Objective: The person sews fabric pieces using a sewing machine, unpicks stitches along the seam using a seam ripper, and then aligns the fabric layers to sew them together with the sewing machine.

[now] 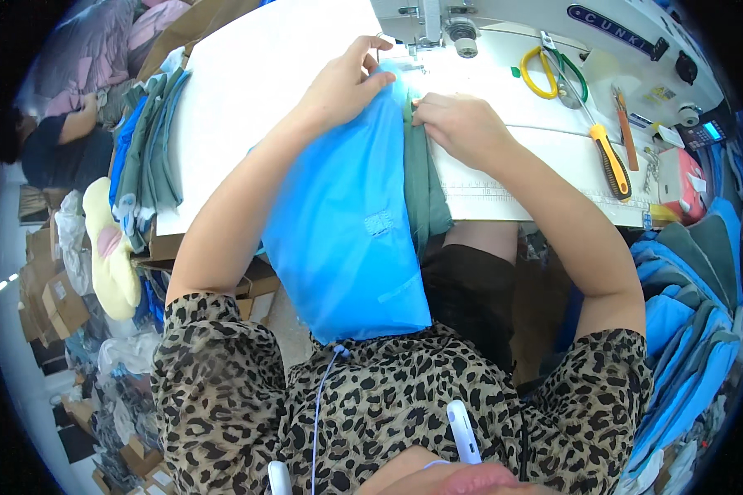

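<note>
A long piece of blue fabric with a green fabric strip along its right side runs from my lap up to the sewing machine's presser foot. My left hand rests at the blue fabric's upper left edge, thumb and fingers apart, fingertips near the machine head. On the other side, my right hand has its fingers curled in and pinches the edge of the green strip just below the presser foot. A lighter stitched patch shows on the blue fabric. The fabric's top end is partly lost in bright light.
Yellow-and-green-handled scissors, a screwdriver and orange-handled tweezers lie at the right of the white table. Folded green and blue pieces hang at its left edge. Blue and green fabric is piled right. Another person sits far left.
</note>
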`<state>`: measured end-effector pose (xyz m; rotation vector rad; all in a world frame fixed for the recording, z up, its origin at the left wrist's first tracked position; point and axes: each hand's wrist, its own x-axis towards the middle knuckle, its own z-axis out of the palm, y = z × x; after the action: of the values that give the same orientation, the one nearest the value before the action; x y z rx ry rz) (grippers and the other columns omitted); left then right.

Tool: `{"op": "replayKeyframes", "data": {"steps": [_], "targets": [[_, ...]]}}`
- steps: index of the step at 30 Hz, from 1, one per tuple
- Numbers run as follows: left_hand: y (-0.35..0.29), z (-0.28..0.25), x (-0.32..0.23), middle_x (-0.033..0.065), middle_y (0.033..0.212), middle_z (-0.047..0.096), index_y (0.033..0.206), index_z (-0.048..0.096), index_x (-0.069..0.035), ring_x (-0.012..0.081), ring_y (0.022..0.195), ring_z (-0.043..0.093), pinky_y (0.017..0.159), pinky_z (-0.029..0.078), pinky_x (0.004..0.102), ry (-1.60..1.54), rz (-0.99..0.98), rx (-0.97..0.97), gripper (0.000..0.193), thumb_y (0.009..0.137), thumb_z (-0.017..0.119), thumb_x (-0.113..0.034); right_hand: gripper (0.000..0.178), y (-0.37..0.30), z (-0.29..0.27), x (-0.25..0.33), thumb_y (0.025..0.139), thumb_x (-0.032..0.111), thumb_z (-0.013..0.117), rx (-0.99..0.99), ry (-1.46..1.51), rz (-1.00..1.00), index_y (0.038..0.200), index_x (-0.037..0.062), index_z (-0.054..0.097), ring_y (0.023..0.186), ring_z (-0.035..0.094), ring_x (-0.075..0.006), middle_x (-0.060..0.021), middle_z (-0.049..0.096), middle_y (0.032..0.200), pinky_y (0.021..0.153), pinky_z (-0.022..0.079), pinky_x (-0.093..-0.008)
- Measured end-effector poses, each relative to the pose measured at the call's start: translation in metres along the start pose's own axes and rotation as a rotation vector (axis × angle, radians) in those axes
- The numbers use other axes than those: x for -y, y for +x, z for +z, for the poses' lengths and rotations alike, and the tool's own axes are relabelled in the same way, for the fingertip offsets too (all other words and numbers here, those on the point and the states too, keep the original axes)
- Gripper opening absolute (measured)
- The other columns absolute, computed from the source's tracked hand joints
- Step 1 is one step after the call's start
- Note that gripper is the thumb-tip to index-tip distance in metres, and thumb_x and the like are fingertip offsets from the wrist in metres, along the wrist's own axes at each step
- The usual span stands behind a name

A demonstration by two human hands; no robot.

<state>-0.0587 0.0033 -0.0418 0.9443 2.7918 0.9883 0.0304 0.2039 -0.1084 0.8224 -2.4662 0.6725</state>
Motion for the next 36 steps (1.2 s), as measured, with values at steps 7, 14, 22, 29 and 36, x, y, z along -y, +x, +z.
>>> {"op": "replayKeyframes", "data": {"steps": [7,14,22,29,36], "targets": [[-0.067,-0.054,0.033,0.0055,0.096,0.064,0.131,0.054,-0.01,0.0164,0.09,0.059,0.086,0.048,0.0324,-0.061,0.007,0.137,0.056,0.08,0.075,-0.016,0.009,0.011,0.004,0.0,0.082,0.009,0.063,-0.028,0.031,-0.035,0.092,0.0089,0.063,0.088,0.064,-0.027,-0.0058,0.066,0.094,0.076,0.052,-0.0386],[-0.077,-0.084,0.0,0.0054,0.11,0.067,0.119,0.063,-0.008,0.0153,0.103,0.06,0.094,0.047,0.0325,-0.112,0.182,-0.007,0.035,0.085,0.066,-0.005,0.015,-0.006,-0.001,-0.001,0.079,0.003,0.062,0.056,0.022,0.031,0.093,0.0089,0.063,0.09,0.064,-0.0311,-0.0088,0.068,0.1,0.078,0.051,-0.0406],[-0.06,-0.092,-0.043,0.0064,0.103,0.064,0.125,0.057,-0.006,0.0152,0.101,0.059,0.087,0.051,0.0309,-0.52,-0.14,-0.084,0.039,0.086,0.064,-0.003,0.019,0.008,0.024,-0.006,0.078,0.015,0.064,0.204,0.083,0.213,0.093,0.0042,0.062,0.086,0.064,-0.0321,-0.0101,0.066,0.097,0.073,0.051,-0.0395],[-0.052,0.01,-0.001,0.0138,0.137,0.048,0.127,0.056,-0.014,0.0327,0.118,0.053,0.101,0.04,0.0422,0.514,0.466,-0.13,0.053,0.078,0.073,-0.014,0.011,0.011,-0.002,-0.002,0.083,0.018,0.057,0.05,0.096,0.025,0.093,0.0144,0.06,0.084,0.063,-0.028,-0.0047,0.06,0.088,0.072,0.051,-0.0387],[-0.072,0.002,-0.031,0.0113,0.129,0.055,0.127,0.056,-0.011,0.0281,0.117,0.054,0.097,0.041,0.0413,0.429,0.368,-0.139,0.05,0.08,0.073,-0.017,0.013,-0.001,-0.01,0.008,0.08,0.018,0.058,0.011,-0.012,0.031,0.093,0.0145,0.059,0.084,0.064,-0.0228,-0.0009,0.06,0.09,0.073,0.051,-0.0363]]}}
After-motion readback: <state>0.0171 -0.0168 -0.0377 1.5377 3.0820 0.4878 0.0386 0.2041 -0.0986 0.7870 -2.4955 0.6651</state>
